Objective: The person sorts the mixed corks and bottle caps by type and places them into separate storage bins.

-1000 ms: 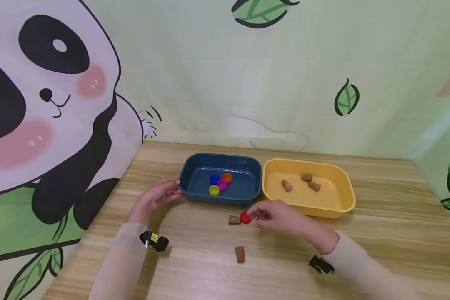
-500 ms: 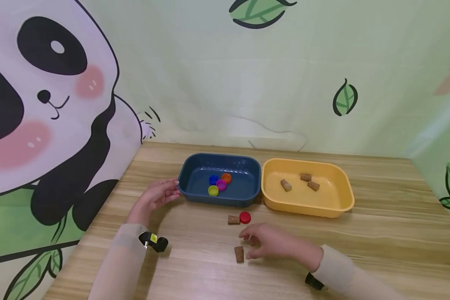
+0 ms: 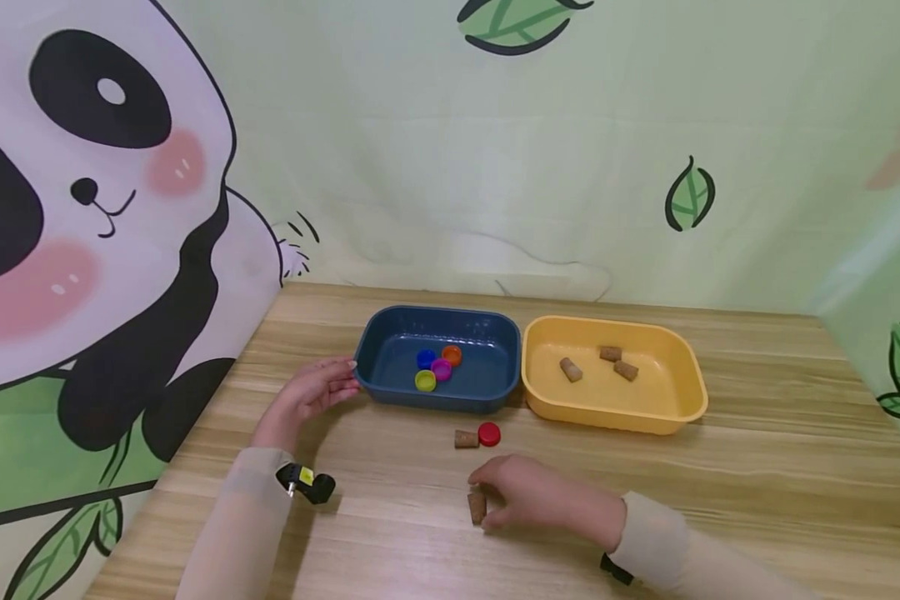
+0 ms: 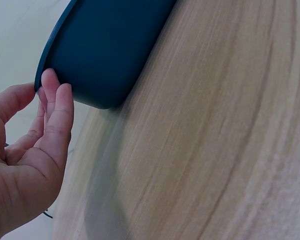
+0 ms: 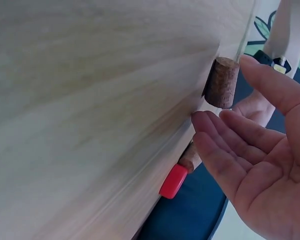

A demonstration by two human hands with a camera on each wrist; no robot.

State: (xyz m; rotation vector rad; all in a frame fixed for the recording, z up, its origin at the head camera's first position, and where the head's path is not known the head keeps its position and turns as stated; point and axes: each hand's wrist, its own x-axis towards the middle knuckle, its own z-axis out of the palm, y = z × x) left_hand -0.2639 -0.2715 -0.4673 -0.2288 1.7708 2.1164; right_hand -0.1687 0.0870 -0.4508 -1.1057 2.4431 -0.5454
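Observation:
My left hand (image 3: 317, 392) holds the left rim of a dark blue tray (image 3: 440, 400), with the thumb at the rim's edge and fingertips against the outer wall in the left wrist view. Around a tapered cork (image 3: 477, 507) on the table, my right hand (image 3: 528, 493) has its thumb and fingers spread. In the right wrist view that cork (image 5: 222, 84) lies between thumb and fingertips, with the thumb right beside it. Farther back, a second cork (image 3: 466, 439) lies against a red bottle cap (image 3: 489, 434).
Blue (image 3: 426, 359), orange (image 3: 452, 356), magenta (image 3: 441, 370) and yellow-green (image 3: 425, 381) caps lie in the blue tray. Beside it stands a yellow tray (image 3: 607, 416) with three corks, one of them a paler-ended cork (image 3: 571, 370). A panda-print cloth (image 3: 450, 167) hangs behind the wooden table (image 3: 390, 517).
My right hand has moved from beside the red cap toward the near cork, its thumb and fingers now around it. The left hand stays at the blue tray's rim.

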